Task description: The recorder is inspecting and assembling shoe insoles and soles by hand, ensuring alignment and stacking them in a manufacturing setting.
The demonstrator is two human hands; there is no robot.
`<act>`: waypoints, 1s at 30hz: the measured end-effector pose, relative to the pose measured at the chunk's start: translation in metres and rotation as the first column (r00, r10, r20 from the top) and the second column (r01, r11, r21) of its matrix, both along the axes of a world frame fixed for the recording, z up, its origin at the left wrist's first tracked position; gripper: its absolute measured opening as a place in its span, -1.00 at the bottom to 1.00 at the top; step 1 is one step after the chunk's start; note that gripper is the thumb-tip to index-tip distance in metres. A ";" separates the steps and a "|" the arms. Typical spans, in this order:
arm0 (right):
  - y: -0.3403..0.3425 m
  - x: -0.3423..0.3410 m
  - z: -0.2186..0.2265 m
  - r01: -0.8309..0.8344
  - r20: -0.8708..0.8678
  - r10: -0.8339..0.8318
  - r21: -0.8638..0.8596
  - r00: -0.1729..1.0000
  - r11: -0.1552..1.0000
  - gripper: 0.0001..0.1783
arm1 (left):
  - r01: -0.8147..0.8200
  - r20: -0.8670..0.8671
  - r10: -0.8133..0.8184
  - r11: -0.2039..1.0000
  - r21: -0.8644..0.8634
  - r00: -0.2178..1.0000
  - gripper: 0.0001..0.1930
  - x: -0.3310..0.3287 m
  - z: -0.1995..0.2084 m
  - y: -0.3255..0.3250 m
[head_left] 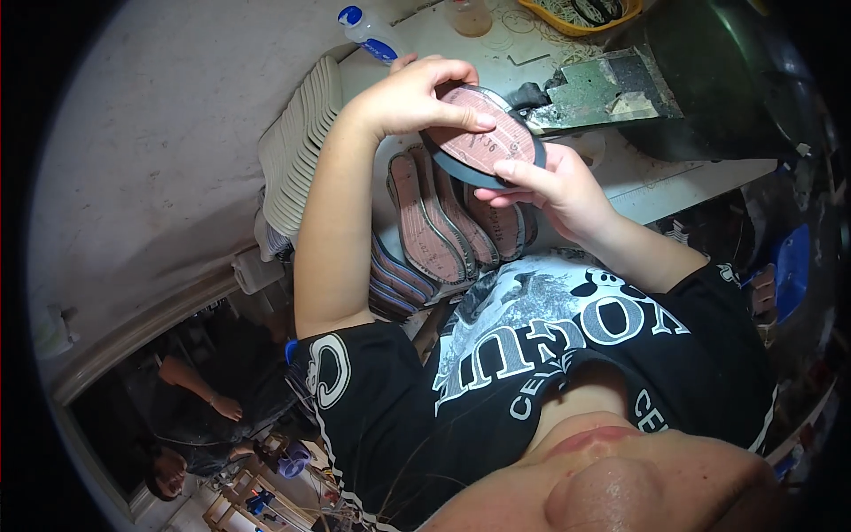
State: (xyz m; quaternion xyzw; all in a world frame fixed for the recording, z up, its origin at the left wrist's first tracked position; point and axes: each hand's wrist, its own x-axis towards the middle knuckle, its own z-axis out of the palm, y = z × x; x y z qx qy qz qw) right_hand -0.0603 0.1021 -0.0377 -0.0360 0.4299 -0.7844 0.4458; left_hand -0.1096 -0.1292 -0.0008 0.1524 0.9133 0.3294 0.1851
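My left hand (412, 96) grips the far end of a pink insole (474, 146) with a dark edging, its thumb lying on the pink face. On the near right end, my right hand (567, 191) pinches the same insole between thumb and fingers. The insole is held up beside the dark working end of a green machine (603, 93); whether it touches there I cannot tell. Below my hands, several pink insoles with dark rims (425, 217) stand leaning side by side on the worktop. Part of that row is hidden behind my hands and the held piece.
A tall stack of pale insoles (301, 142) stands by the left wall. More dark-edged insoles (399, 270) are piled below. Farther back are a white bottle with blue cap (368, 34), a hex key (529, 60) and a yellow basket (581, 22). Another person (204, 399) is at lower left.
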 end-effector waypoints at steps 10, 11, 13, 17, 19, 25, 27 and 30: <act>-0.004 -0.009 -0.002 0.075 -0.017 -0.076 -0.033 0.997 0.997 -0.56 | -0.300 0.140 0.291 0.952 0.051 0.946 -0.52 0.019 0.000 -0.003; -0.003 -0.010 -0.004 0.084 -0.025 -0.085 -0.028 0.996 0.996 -0.56 | -0.303 0.142 0.294 0.951 0.052 0.945 -0.52 0.023 -0.001 -0.001; -0.004 -0.011 -0.006 0.088 -0.024 -0.089 -0.029 0.996 0.996 -0.57 | -0.389 0.233 0.357 0.915 0.110 0.905 -0.52 0.030 -0.003 0.001; -0.004 -0.014 -0.004 0.097 -0.039 -0.096 0.027 0.995 0.995 -0.61 | -0.513 0.213 0.470 0.822 0.247 0.857 -0.53 0.050 -0.016 0.004; -0.001 -0.017 -0.003 0.089 -0.051 -0.087 0.038 0.995 0.995 -0.64 | -0.555 0.203 0.521 0.811 0.186 0.829 -0.55 0.058 -0.007 0.013; 0.006 -0.017 -0.014 0.085 -0.253 -0.079 0.013 0.964 0.996 -0.66 | -0.667 0.292 0.616 0.737 0.115 0.731 -0.49 0.082 0.004 0.048; 0.012 -0.014 -0.011 -0.025 -0.305 0.057 0.107 0.951 0.994 -0.65 | -0.666 0.301 0.620 0.742 0.076 0.725 -0.44 0.083 0.001 0.056; 0.027 -0.011 -0.010 -0.113 -0.411 0.204 0.235 0.889 0.965 -0.64 | -0.731 0.375 0.652 0.672 0.115 0.658 -0.42 0.084 -0.002 0.065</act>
